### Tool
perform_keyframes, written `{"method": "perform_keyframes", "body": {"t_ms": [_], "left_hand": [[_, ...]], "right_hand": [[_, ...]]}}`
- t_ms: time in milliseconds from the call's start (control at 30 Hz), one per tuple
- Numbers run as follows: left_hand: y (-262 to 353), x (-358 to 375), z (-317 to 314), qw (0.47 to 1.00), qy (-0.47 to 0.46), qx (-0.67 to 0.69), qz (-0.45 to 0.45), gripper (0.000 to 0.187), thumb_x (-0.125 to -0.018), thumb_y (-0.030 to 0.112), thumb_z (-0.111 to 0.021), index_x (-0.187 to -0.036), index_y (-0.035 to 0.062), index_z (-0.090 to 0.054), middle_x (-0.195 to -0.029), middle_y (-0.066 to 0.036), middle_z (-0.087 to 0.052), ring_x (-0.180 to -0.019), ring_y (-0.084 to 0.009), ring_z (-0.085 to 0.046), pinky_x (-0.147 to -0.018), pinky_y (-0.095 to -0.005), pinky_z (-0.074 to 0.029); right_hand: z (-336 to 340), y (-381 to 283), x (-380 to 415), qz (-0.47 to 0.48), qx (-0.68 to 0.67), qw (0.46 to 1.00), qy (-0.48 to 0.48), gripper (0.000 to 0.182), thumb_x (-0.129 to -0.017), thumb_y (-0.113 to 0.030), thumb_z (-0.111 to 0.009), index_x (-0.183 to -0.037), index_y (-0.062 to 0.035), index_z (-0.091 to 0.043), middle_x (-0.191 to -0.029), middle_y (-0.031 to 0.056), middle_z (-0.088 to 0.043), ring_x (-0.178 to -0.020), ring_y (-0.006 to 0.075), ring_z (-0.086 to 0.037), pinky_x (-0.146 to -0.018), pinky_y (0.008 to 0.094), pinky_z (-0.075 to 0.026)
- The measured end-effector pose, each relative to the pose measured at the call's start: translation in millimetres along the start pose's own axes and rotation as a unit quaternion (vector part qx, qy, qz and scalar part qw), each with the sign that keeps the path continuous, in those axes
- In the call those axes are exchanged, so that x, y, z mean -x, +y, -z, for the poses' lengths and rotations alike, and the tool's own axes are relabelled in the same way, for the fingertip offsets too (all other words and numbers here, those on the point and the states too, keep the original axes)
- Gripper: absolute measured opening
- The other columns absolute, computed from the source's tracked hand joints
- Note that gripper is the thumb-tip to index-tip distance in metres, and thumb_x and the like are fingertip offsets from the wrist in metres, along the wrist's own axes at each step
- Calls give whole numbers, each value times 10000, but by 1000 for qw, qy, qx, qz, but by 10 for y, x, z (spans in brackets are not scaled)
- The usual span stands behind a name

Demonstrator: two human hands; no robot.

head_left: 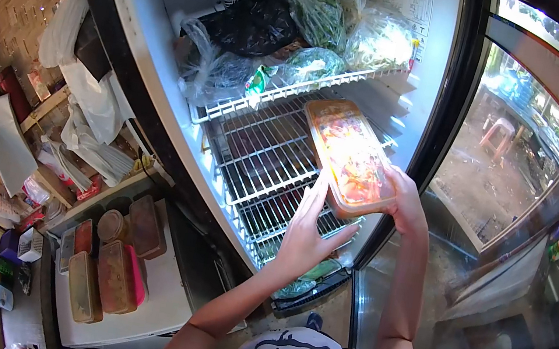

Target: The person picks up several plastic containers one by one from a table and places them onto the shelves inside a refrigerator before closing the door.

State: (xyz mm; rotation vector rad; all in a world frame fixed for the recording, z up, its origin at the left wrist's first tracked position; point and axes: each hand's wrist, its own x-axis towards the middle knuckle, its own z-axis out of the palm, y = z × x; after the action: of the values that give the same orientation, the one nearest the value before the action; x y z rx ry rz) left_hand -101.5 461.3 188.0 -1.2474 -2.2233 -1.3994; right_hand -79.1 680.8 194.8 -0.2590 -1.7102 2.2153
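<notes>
A rectangular plastic food container with reddish-orange contents is tilted in front of the open fridge, over the wire racks. My right hand grips its near right corner, thumb along the side. At its lower left edge is my left hand, open, with the fingers stretched up and the thumb spread away; the fingertips are right at the container's side. Behind the container lies a wire shelf. Glare covers part of the container's top.
On the upper rack lie bagged greens and a black plastic bag. The glass fridge door stands open at right. To the left, several lidded containers rest on a white surface.
</notes>
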Motion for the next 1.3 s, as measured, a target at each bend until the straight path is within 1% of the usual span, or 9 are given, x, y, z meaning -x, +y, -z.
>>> {"method": "perform_keyframes", "body": {"t_ms": [133, 200, 467, 567, 667, 867, 1067, 1133, 1300], "left_hand": [[-170, -271, -180, 993, 121, 8, -9, 702, -794, 106, -743, -1370, -102, -401, -1384, -277, -463, -1274, -375, -484, -1067, -404, -390], [-248, -379, -235, 987, 147, 59, 18, 673, -809, 58, -717, -1390, -75, -404, -1376, -241, -498, -1255, -284, -522, -1062, -374, -393], [-556, -799, -349, 975, 203, 33, 80, 658, -798, 136, -757, -1343, -83, -462, -1281, -238, -578, -1218, -265, -555, -1041, -354, -418], [-750, -928, -401, 976, 178, 28, 120, 664, -802, 194, -758, -1328, -88, -468, -1242, -242, -601, -1201, -282, -572, -1022, -366, -438], [-895, -1046, -457, 979, 156, -17, 130, 674, -792, 218, -762, -1313, -95, -469, -1231, -253, -602, -1191, -292, -580, -1004, -367, -454], [-993, -1217, -518, 982, 140, -3, 129, 720, -767, 205, -776, -1321, -111, -441, -1251, -249, -585, -1143, -315, -609, -960, -378, -491], [-1080, -1476, -507, 984, 54, -94, 144, 631, -754, 226, -769, -1241, -97, -529, -1157, -264, -624, -960, -341, -675, -830, -369, -533], [-1034, -1527, -545, 979, 101, -145, 104, 581, -754, 262, -759, -1187, -79, -572, -1125, -259, -632, -1052, -362, -615, -916, -416, -477], [-1144, -1736, -620, 971, 91, -192, 107, 573, -787, 323, -750, -1182, -54, -578, -1147, -237, -621, -1123, -358, -568, -980, -411, -448]], "right_hand": [[34, -113, -325, -5, 98, 995, 4, 285, -939, -287, -524, -1099, -69, -617, -925, 23, -631, -754, 90, -643, -488, 219, -507], [73, -124, -524, 8, 123, 992, -5, 298, -940, -310, -520, -1088, -76, -630, -919, 22, -636, -718, 89, -640, -482, 223, -503], [68, -217, -1239, 67, 243, 966, -55, 429, -939, -418, -545, -812, -31, -678, -649, 4, -611, -578, 75, -583, -470, 231, -477], [65, -150, -1522, 110, 340, 934, 2, 496, -924, -374, -566, -619, 9, -640, -526, 67, -571, -470, 152, -543, -474, 331, -463], [60, -134, -1691, 112, 483, 867, 53, 443, -890, -357, -617, -696, 38, -666, -609, 133, -636, -528, 208, -606, -554, 359, -502], [-26, -1, -1450, 292, 348, 870, 191, 334, -836, -259, -716, -942, 57, -701, -762, 151, -702, -707, 189, -669, -669, 317, -507], [87, 14, -1240, 271, 383, 881, 66, 349, -749, -286, -786, -985, -39, -714, -1020, 140, -678, -869, 268, -659, -772, 338, -523], [115, 23, -1327, 442, 509, 732, 105, 362, -736, -304, -781, -986, -50, -719, -1004, 146, -679, -919, 308, -635, -838, 380, -509], [260, 31, -1670, 389, 544, 742, 55, 317, -758, -240, -745, -1022, -65, -725, -995, 157, -684, -977, 334, -623, -868, 413, -500]]}}
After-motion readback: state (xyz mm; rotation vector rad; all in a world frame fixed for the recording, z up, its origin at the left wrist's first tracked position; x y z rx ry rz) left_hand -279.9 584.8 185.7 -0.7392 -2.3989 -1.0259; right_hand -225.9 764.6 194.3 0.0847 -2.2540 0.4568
